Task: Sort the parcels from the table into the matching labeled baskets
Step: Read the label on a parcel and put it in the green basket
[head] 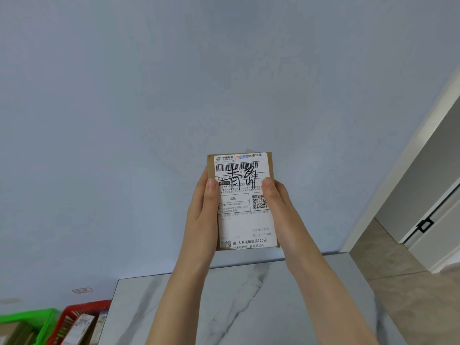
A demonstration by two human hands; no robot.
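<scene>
A small brown cardboard parcel (242, 215) with a white shipping label, a barcode and black handwritten characters is held up in front of the blue wall, label towards me. My left hand (202, 215) grips its left edge with the thumb over the label. My right hand (280, 207) grips its right edge the same way. Below my forearms lies the marble-patterned table (249, 295). A red basket (82, 307) and a green basket (37, 317), both holding parcels, stand at the lower left beside the table.
A small label (82, 290) is stuck on the wall above the red basket. A white door frame and grey door (423, 183) are on the right, with tiled floor (398, 270) below.
</scene>
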